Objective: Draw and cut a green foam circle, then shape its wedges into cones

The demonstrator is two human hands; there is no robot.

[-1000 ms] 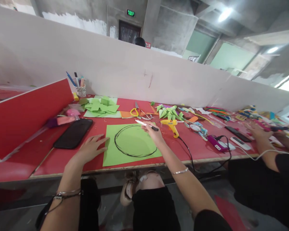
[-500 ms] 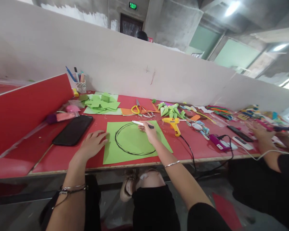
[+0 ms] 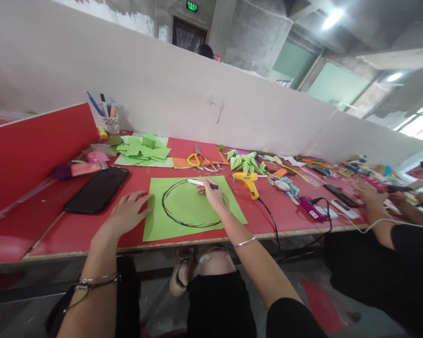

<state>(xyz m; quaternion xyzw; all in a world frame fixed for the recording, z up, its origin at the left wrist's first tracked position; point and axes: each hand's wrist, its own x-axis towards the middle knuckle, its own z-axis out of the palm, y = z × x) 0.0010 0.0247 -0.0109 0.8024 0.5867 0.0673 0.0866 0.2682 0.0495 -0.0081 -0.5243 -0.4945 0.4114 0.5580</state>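
Paper [image 3: 186, 206]: flat on the surface [image 3: 125, 234], bearing a rough black ring [image 3: 188, 226].
Marker [image 3: 196, 182]: tip at the ring's far side; light, even strokes suit it.
Right hand [image 3: 210, 193]: fingers pinching the marker.
Left hand [image 3: 127, 215]: fingers spread, tips at the paper's left edge; firm pressure there steadies it.
Glue gun [image 3: 250, 184]: right of the paper.

From here the green sheet [image 3: 193, 206] looks like smooth, matt paper, as do the loose green pieces [image 3: 137, 149]. The phone [image 3: 97, 190] has a glossy dark face. The glue gun [image 3: 247, 182] seems smooth yellow plastic, the bracelet [image 3: 245, 242] shiny metal. The red tabletop [image 3: 268, 211] is smooth with a soft sheen, its front edge [image 3: 193, 240] rough, like raw board.
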